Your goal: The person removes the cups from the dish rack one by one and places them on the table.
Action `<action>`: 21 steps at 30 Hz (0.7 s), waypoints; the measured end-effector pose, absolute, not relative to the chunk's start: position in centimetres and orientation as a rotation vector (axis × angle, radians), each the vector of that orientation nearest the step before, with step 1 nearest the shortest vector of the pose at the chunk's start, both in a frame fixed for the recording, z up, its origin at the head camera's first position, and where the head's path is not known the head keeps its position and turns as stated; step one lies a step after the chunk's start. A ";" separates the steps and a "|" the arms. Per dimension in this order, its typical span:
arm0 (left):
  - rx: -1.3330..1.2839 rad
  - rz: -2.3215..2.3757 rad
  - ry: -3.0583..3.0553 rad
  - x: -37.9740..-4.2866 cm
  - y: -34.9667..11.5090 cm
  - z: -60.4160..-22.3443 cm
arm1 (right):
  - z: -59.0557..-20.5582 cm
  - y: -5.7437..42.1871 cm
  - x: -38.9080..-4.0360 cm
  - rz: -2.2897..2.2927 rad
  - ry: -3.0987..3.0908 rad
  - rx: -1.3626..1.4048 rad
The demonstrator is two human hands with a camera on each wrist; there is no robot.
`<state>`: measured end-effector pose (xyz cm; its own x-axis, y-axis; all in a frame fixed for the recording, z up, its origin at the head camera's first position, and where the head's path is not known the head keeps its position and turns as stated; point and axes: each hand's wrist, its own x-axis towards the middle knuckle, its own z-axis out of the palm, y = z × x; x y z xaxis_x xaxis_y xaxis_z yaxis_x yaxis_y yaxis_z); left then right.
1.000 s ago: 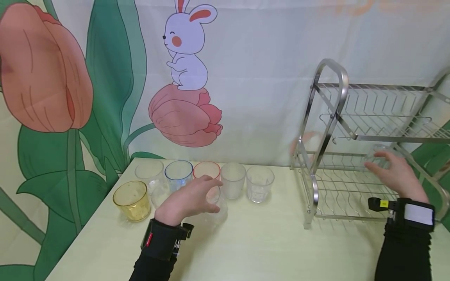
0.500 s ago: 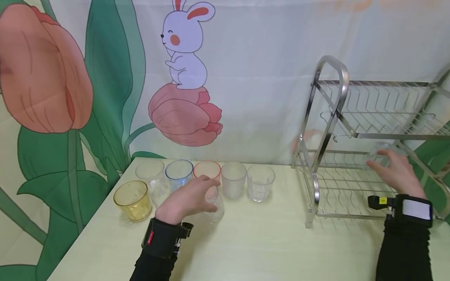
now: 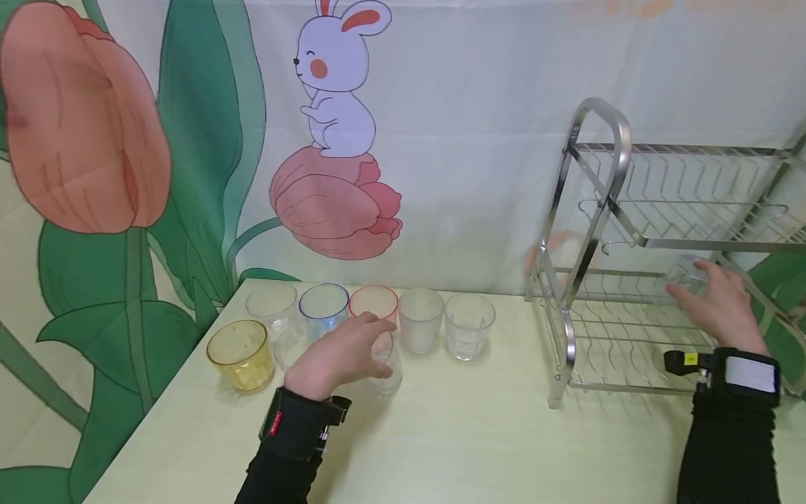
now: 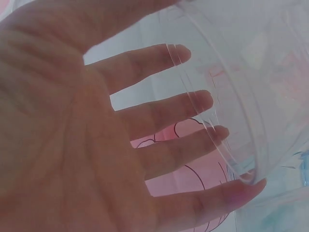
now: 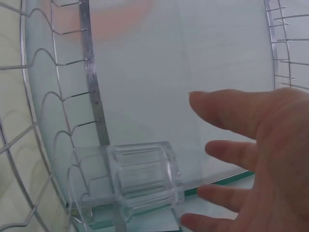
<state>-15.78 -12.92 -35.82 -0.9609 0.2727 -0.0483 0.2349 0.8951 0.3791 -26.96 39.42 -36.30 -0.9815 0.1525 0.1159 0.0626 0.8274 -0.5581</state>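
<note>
My left hand (image 3: 340, 353) holds a clear glass (image 3: 387, 381) above the front of the row of glasses. In the left wrist view, the thumb and fingertips lie around the rim of this clear glass (image 4: 275, 82). My right hand (image 3: 720, 301) is over the lower tier of a metal dish rack (image 3: 620, 154). Beside its fingers, another clear glass (image 3: 686, 276) sits on the wires. The right wrist view shows this faceted glass (image 5: 145, 174) lying with its base toward the hand, a small gap from the loosely spread fingers.
On the table (image 3: 472, 441) stand a yellow glass (image 3: 242, 360), a blue-rimmed glass (image 3: 322, 315), a red-rimmed glass (image 3: 373, 301), a frosted glass (image 3: 420, 322) and a clear tumbler (image 3: 469, 329). More clear glass (image 3: 271, 304) is at the left. A printed cloth (image 3: 472, 140) hangs behind.
My right hand's fingers have spread and drawn slightly right, off the glass in the rack. The left hand stays nearly in place with its glass, which has shifted a little.
</note>
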 end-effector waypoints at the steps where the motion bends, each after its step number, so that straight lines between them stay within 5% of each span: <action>1: 0.398 0.569 2.961 -15.8 -12.9 -35.9 | -36.4 39.5 -27.0 0.867 -2.853 -0.168; 21: 0.365 0.512 2.992 -15.8 -12.5 -35.9 | -37.2 39.9 -28.4 0.786 -2.870 -0.122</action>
<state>-15.79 -12.47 -35.87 -0.9679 0.2477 -0.0426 0.2194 0.9154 0.3375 -28.39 39.90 -37.15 -0.9833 0.1214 0.1356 0.0354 0.8584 -0.5118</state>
